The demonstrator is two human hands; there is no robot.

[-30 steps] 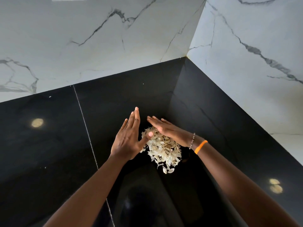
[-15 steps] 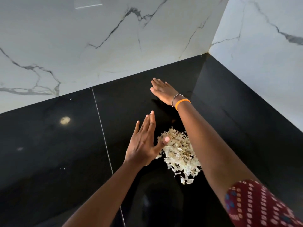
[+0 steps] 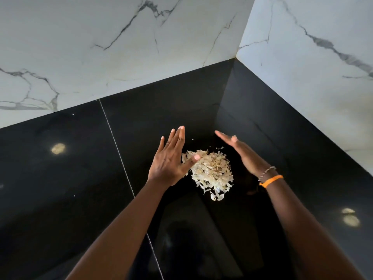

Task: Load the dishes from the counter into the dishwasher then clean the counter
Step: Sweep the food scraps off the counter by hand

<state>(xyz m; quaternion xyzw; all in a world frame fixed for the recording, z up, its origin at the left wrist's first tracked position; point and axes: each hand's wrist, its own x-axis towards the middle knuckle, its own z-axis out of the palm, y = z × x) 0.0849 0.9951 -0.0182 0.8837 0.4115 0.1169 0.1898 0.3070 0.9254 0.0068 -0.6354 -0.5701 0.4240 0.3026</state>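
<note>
A heap of pale, papery peelings (image 3: 212, 172) lies on the glossy black counter (image 3: 70, 188) near its inner corner. My left hand (image 3: 171, 158) stands on edge at the heap's left side, fingers straight, thumb touching the scraps. My right hand (image 3: 240, 152) is on the heap's right side, flat and slanted with fingers straight, an orange band and a bead bracelet on its wrist. Both hands flank the pile and hold nothing. No dishes or dishwasher are in view.
White marble-patterned walls (image 3: 101, 47) rise behind and to the right, meeting at a corner (image 3: 236, 57). A thin seam (image 3: 117, 150) runs across the counter left of my left hand. A few tiny crumbs (image 3: 73, 114) lie near the back edge.
My right hand has come back from the far corner of the counter to the right side of the heap. My left hand stays at the heap's left side.
</note>
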